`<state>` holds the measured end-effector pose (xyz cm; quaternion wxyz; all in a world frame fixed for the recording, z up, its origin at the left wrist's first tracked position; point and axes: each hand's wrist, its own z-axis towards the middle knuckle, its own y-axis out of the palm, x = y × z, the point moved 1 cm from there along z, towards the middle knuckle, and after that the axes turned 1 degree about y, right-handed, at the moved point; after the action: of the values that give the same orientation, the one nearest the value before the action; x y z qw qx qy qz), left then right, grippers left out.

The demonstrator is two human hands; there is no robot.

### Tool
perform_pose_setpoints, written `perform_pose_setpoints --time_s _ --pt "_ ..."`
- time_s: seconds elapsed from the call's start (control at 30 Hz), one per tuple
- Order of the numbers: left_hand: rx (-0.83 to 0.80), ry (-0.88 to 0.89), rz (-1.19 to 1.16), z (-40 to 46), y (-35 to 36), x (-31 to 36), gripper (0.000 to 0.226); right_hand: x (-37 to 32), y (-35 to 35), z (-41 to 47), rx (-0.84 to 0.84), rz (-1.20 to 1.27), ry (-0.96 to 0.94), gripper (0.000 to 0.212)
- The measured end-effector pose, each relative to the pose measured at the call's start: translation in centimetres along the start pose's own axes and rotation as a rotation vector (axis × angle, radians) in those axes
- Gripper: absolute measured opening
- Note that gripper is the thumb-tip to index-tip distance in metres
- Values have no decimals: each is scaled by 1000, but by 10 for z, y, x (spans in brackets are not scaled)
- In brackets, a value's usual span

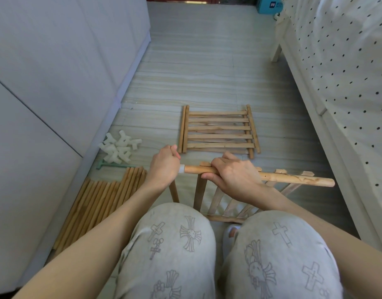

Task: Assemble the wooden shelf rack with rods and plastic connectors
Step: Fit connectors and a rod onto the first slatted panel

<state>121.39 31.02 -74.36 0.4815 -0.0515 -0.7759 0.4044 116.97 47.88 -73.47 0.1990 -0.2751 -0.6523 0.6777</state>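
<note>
Soft, even daylight fills the room, brightest on the pale floor (207, 83) ahead, with only faint shadows under the hands. The wide lens bends the cabinet (45, 72) and bed (347, 83) outward at the edges, and the near knees look slightly soft.

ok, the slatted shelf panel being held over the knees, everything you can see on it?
The held slatted panel is light, unfinished-looking wood: a round side rod on top running roughly level, flat slats hanging from it to a second rail near the knees. It stands on edge, tilted. The right hand grips the top rod mid-length; the left hand wraps its left end, where a white plastic connector just shows. The rod's right end is bare.
</note>
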Motion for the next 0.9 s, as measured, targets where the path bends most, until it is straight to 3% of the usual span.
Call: perform_pose_setpoints --time_s 0.13,0.27,0.37,0.53,0.67,0.77,0.9 --pt "-14 19 28 -2 10 8 31 -1 0 -1 27 10 -19 48" --pt "-131 -87 -248 -1 10 1 35 1 -1 1 12 27 -33 47" --pt "-219 -54 -390 -2 7 -1 38 4 -4 4 16 67 -35 37" --pt "-596 156 -617 -1 0 -12 38 7 -4 1 8 103 -82 33" --pt "-761 219 -694 1 3 -19 43 13 -13 -5 40 150 -178 35" --pt "-801 234 -709 -1 8 -22 44 27 -23 -10 33 111 -192 52" --pt "-840 196 -777 -1 15 -20 51 54 -24 -16 -113 -20 -26 81"
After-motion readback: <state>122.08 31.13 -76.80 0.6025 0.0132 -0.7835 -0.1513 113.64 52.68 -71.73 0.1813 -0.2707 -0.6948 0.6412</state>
